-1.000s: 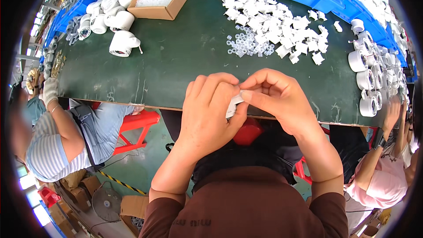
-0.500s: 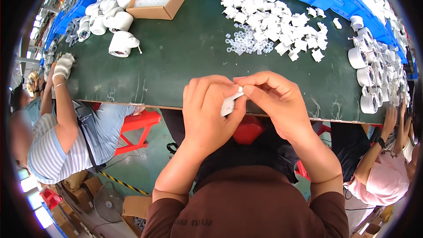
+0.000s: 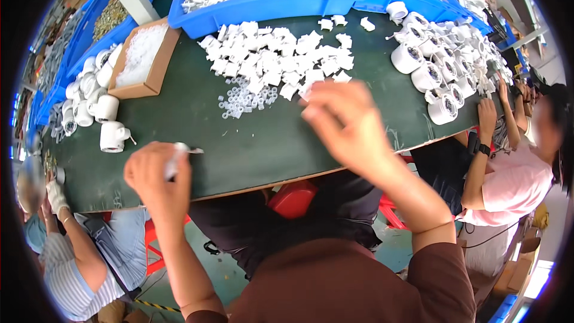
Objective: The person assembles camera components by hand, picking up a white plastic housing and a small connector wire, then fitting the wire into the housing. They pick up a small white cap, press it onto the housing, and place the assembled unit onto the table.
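My left hand (image 3: 156, 176), above the table's near left part, is closed round a small white plastic piece (image 3: 172, 167). A thin end sticks out beyond its fingers; most of the piece is hidden. Farther right, my right hand (image 3: 350, 125) reaches to the near right edge of a heap of white plastic clips (image 3: 269, 54). Its fingers are stretched and apart, slightly blurred, with no held piece visible. Small clear plastic rings (image 3: 246, 97) lie beside the heap on its near side. A single white camera-like housing (image 3: 112, 137) rests beyond my left hand.
A blue bin (image 3: 269, 9) of white parts borders the far side. A cardboard box (image 3: 143, 88) of clear pieces stands left, beside more white housings (image 3: 86, 98). Rows of housings (image 3: 442, 75) stand right. Co-workers' gloved hand (image 3: 57, 197) and arm (image 3: 478, 170) are at either side.
My hands, together at the white piece before, have parted. The left moved left with the piece; the right moved out to the clip heap. The view has shifted right.
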`<state>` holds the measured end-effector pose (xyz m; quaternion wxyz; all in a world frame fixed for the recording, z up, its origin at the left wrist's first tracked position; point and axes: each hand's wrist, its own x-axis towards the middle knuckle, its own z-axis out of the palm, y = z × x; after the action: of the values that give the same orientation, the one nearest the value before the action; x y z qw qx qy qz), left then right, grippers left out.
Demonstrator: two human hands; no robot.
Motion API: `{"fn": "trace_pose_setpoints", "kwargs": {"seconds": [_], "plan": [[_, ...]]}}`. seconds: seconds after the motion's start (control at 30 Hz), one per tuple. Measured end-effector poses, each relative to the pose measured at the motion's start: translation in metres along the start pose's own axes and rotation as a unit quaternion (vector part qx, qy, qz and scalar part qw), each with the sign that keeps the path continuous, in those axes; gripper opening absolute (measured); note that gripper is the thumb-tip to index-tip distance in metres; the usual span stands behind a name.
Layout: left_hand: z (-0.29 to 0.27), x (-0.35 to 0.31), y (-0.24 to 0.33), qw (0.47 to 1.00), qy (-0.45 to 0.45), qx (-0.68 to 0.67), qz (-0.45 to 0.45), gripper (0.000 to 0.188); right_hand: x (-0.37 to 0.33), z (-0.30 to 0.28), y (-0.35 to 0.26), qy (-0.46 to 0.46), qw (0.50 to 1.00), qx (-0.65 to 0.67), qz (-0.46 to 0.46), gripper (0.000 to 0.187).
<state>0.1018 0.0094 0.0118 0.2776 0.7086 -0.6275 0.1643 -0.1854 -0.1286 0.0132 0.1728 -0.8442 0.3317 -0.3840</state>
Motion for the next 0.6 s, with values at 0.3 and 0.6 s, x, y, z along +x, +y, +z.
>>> {"fn": "trace_pose_setpoints", "kwargs": {"seconds": [0.3, 0.6], "plan": [[0.018, 0.034, -0.140, 0.985, -0.009, 0.148, -0.086, 0.021, 0.016, -0.117, 0.142, -0.034, 0.824, -0.504, 0.257, 0.074], [0.016, 0.011, -0.152, 0.974, 0.130, 0.181, -0.050, 0.051, 0.003, -0.078, 0.062, 0.058, 0.988, -0.138, 0.049, 0.072]]}}
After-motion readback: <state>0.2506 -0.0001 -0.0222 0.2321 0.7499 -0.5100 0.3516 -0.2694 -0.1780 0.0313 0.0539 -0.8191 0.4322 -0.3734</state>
